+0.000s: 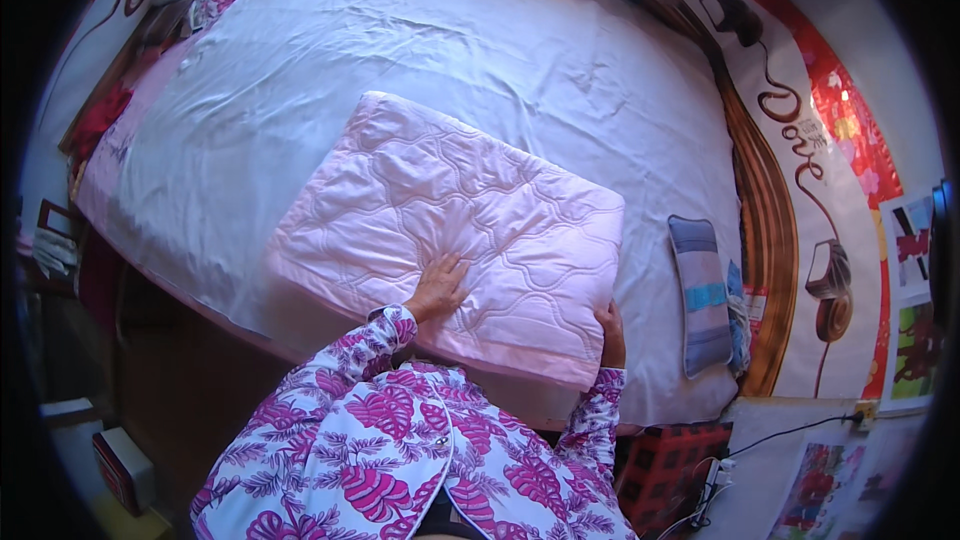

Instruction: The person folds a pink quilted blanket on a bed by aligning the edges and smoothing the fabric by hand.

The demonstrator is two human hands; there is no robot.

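Observation:
A pink quilted blanket [470, 210], folded into a thick rectangle with wavy stitching, lies on the bed near its front edge. My left hand [438, 288] rests flat on top of it, fingers stretched and slightly spread, and the cloth puckers around them. At the blanket's right edge, near its front corner, my right hand [611, 336] has its fingers bent over the side. The thumb and palm are partly hidden there. Beneath everything spreads a wrinkled pale sheet [260, 90] over the mattress.
A blue-grey striped pillow [700, 295] lies at the bed's right side, beside the brown wooden headboard [765, 270]. Folded cloths [215, 5] are piled at the far left edge. A power strip [715, 485] with cables hangs at the lower right near a red-and-black checked cloth [665, 465].

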